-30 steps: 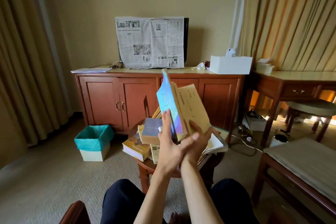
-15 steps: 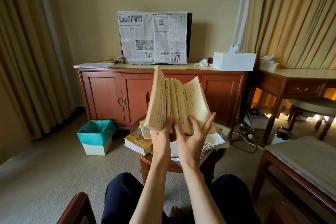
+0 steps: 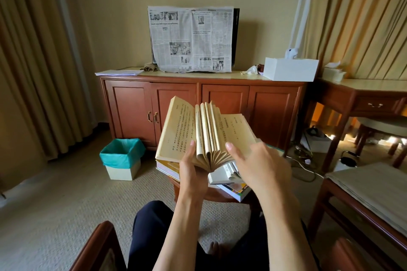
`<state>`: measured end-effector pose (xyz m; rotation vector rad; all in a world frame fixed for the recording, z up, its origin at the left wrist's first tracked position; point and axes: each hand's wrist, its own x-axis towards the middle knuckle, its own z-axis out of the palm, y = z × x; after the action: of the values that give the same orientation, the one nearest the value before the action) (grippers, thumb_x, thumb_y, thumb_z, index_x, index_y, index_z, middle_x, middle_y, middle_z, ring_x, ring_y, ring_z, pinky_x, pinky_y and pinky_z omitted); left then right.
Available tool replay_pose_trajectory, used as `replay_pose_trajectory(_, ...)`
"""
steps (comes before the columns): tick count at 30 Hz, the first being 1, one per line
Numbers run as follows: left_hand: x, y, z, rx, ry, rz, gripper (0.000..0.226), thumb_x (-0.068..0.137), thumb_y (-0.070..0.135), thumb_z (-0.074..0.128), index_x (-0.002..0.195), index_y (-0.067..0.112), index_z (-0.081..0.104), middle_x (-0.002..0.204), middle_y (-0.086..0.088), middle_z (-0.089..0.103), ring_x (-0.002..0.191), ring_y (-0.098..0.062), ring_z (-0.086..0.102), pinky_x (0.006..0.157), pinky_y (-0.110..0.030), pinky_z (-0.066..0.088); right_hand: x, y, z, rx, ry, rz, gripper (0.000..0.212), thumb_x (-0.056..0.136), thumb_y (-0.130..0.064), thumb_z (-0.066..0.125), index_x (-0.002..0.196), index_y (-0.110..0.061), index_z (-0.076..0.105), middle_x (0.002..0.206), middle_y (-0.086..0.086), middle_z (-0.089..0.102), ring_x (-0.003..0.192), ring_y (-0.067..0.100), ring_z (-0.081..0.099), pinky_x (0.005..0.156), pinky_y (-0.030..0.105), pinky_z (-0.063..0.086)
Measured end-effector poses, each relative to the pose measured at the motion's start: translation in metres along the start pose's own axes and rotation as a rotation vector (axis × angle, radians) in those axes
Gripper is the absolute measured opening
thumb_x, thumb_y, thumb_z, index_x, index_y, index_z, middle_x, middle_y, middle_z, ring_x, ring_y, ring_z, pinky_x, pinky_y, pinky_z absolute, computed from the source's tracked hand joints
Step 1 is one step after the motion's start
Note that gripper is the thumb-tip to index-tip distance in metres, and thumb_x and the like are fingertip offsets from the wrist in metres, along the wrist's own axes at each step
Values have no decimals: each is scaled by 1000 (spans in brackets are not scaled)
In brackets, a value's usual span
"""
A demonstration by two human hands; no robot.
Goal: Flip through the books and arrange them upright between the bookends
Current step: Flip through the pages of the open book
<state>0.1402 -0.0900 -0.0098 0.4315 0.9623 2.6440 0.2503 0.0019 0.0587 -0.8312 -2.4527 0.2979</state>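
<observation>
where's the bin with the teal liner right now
In the head view, the bin sits on the carpet at left, before the wooden cabinet and left of the open book.

A yellowed open book (image 3: 187, 130) is held up in the left grip (image 3: 193, 169), pages fanned, printed columns showing; the right grip (image 3: 262, 165) lies on its right pages. Just below both grips, more books (image 3: 229, 179) lie flat, stacked on the bench (image 3: 211, 196).
</observation>
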Motion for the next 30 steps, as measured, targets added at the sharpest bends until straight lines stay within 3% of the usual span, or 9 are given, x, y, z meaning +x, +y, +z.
replay_pose_trajectory(3,1,3,-2,-11,36,92,36,103,30,57,139,33,60,144,-23,58,130,-48,58,105,-73,44,-1,-3,-11,98,276,-137,45,97,-57,48,106,-19,69,96,2,75,86,26,67,83,37,41)
replay_pose_trajectory(5,-3,4,-2,-55,6,100,40,105,31,54,144,32,55,144,-18,61,126,-42,63,102,-66,50,2,-9,0,214,329,-245,36,98,-47,49,104,-19,72,97,1,75,89,26,63,83,39,37)
replay_pose_trajectory(7,-6,5,-2,-86,19,71,33,106,35,48,132,33,68,133,-15,69,114,-34,70,94,-55,57,5,-10,21,294,256,-332,33,99,-41,49,114,-19,70,110,-3,73,104,22,59,92,38,33)
replay_pose_trajectory(9,-5,6,-6,-77,96,61,33,106,40,48,124,32,74,131,-16,70,116,-36,68,101,-56,53,7,-6,37,257,193,-389,34,99,-37,50,126,-22,65,122,-8,69,120,17,55,103,36,23)
replay_pose_trajectory(12,1,7,-15,-71,142,6,56,97,53,62,146,27,57,150,-22,54,141,-46,48,117,-70,32,9,5,45,254,97,-409,32,101,-32,52,130,-27,64,128,-12,65,130,10,46,113,40,9)
replay_pose_trajectory(15,10,4,-24,-128,107,-17,64,95,55,64,151,28,49,154,-20,51,143,-46,46,115,-73,32,12,15,40,349,-134,-387,37,102,-36,50,139,-34,56,141,-11,54,141,5,33,118,41,-2)
replay_pose_trajectory(19,5,-5,-25,-189,65,-32,56,100,49,58,150,26,51,152,-19,53,140,-44,49,116,-70,34,13,26,38,487,-319,-390,50,97,-36,61,145,-41,47,154,-8,43,149,7,21,123,49,12)
replay_pose_trajectory(24,5,-16,-27,-233,106,-53,51,102,45,53,147,23,55,148,-17,58,139,-42,52,116,-66,35,16,28,50,521,-209,-373,53,89,-30,67,140,-38,54,142,-9,53,139,10,39,118,52,27)
replay_pose_trajectory(30,19,-17,-31,-262,83,0,56,99,44,60,150,24,52,151,-17,55,138,-42,52,114,-66,39,9,14,72,672,-92,-289,43,84,-38,56,126,-35,64,121,-22,60,123,8,53,113,57,29)
